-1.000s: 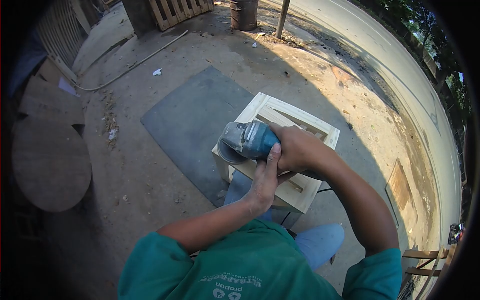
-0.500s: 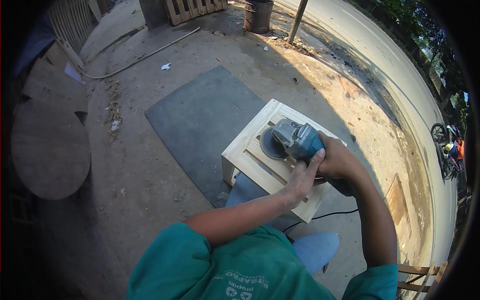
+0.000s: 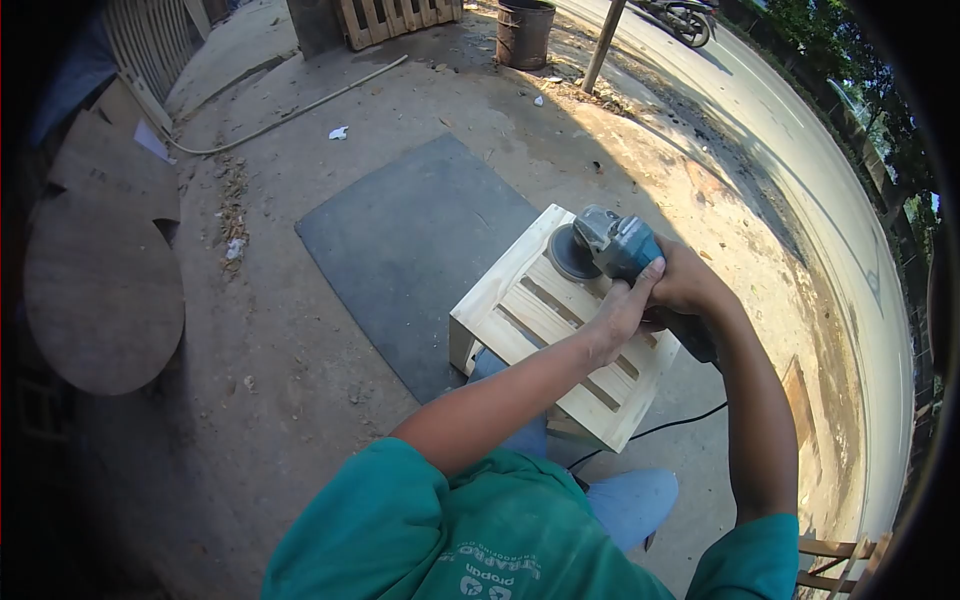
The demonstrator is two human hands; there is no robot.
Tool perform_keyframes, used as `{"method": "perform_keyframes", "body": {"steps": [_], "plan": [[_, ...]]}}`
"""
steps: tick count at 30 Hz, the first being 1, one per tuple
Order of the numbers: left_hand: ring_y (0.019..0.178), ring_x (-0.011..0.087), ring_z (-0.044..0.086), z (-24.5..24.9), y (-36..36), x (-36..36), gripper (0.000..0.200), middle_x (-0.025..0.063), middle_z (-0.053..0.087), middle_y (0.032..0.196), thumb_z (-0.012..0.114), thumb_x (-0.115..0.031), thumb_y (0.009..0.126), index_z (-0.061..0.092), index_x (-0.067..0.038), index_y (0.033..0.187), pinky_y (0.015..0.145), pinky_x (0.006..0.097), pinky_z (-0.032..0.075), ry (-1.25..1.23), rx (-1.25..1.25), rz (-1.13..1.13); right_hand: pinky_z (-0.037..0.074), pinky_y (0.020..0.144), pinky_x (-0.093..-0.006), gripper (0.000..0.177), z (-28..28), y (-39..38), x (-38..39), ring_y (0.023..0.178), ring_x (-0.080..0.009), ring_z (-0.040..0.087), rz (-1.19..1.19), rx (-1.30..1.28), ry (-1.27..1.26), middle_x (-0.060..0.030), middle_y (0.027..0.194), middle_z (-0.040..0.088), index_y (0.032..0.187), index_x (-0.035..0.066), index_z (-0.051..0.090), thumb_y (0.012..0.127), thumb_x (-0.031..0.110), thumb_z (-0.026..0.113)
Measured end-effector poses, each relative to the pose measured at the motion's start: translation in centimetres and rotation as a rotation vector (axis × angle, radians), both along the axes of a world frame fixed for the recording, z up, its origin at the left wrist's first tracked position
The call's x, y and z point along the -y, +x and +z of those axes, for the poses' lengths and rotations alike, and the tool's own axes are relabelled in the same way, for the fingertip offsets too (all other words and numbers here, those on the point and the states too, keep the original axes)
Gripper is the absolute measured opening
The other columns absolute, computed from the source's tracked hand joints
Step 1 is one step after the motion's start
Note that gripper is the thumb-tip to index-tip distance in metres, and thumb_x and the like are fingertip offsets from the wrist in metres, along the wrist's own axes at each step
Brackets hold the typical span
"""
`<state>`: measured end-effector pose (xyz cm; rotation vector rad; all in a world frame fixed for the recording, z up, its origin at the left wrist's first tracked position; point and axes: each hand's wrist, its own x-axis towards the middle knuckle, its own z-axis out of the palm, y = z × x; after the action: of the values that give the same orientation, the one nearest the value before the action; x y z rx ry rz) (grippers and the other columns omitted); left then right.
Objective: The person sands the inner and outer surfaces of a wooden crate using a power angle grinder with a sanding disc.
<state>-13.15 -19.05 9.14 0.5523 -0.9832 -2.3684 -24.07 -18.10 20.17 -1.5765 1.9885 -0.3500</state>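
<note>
A teal and grey angle grinder point(image 3: 622, 246) is held over a pale slatted wooden stool or crate point(image 3: 500, 318). Its round disc point(image 3: 573, 253) lies at the top's far edge. My left hand point(image 3: 622, 320) grips the grinder's underside, fingers partly hidden. Wrapped round the grinder's body is my right hand point(image 3: 690, 280). The black cord point(image 3: 680, 421) runs below, beside the wooden piece. Several slots show in the top, between the slats.
A dark flat mat point(image 3: 400, 250) lies on the ground beyond the wooden piece. Rounded boards point(image 3: 105, 290) stand at the left. A rusty bucket point(image 3: 523, 35), a post point(image 3: 603, 45), a hose point(image 3: 300, 117) and a motorcycle point(image 3: 685, 20) on the road are farther off.
Both hands and the grinder have moved up and slightly right, toward the far edge of the wooden top, uncovering more slats. One motorcycle has left the right side; one shows at the top.
</note>
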Motion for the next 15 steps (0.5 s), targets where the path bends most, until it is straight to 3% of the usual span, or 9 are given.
{"method": "perform_keyframes", "body": {"steps": [3,4,7,9,15], "plan": [[0.116,0.0245,0.063,0.4,0.3,0.8,0.085,0.0150,0.062,0.126,0.049,-0.073,0.095,0.048,0.002,0.135,0.102,0.0410,0.052,-0.017,0.014,-0.001,0.056,0.085,-0.0393,0.066,-0.8,-0.7,1.0,0.092,-0.0296,0.072,0.012,-0.009,-0.026,-0.0211,0.100,0.073,0.120,-0.003,0.062,0.063,0.026,0.081],[0.117,0.0245,0.063,1.0,1.2,0.5,0.085,0.0153,0.061,0.127,0.049,-0.073,0.095,0.047,0.002,0.136,0.102,0.0408,0.052,-0.014,0.028,0.019,0.054,0.091,-0.0399,0.070,-0.7,-0.2,1.1,0.098,-0.0301,0.071,0.021,0.013,0.026,-0.0207,0.107,0.072,0.127,0.000,0.060,0.064,0.025,0.081],[0.122,0.0249,0.060,1.5,4.5,-1.3,0.089,0.0172,0.056,0.134,0.049,-0.072,0.096,0.037,0.003,0.142,0.103,0.0412,0.052,-0.022,0.033,0.075,0.053,0.093,-0.0414,0.069,-1.2,2.2,0.2,0.099,-0.0355,0.070,0.104,-0.031,-0.012,-0.0236,0.108,0.071,0.126,-0.001,0.060,0.066,0.026,0.080],[0.122,0.0245,0.060,0.8,5.7,-2.8,0.086,0.0164,0.057,0.134,0.048,-0.071,0.097,0.036,0.000,0.143,0.104,0.0413,0.052,0.042,0.056,0.105,0.054,0.091,-0.0458,0.067,-0.8,4.1,-0.6,0.101,-0.0450,0.068,0.191,-0.124,-0.011,-0.0310,0.106,0.069,0.123,-0.005,0.060,0.065,0.024,0.075],[0.120,0.0242,0.061,0.9,3.9,-1.6,0.083,0.0151,0.057,0.132,0.047,-0.069,0.098,0.034,-0.001,0.143,0.105,0.0414,0.052,0.029,-0.002,0.108,0.053,0.090,-0.0437,0.066,-0.4,2.6,0.5,0.101,-0.0419,0.069,0.121,-0.089,0.026,-0.0282,0.105,0.070,0.122,-0.003,0.061,0.064,0.024,0.077]]}}
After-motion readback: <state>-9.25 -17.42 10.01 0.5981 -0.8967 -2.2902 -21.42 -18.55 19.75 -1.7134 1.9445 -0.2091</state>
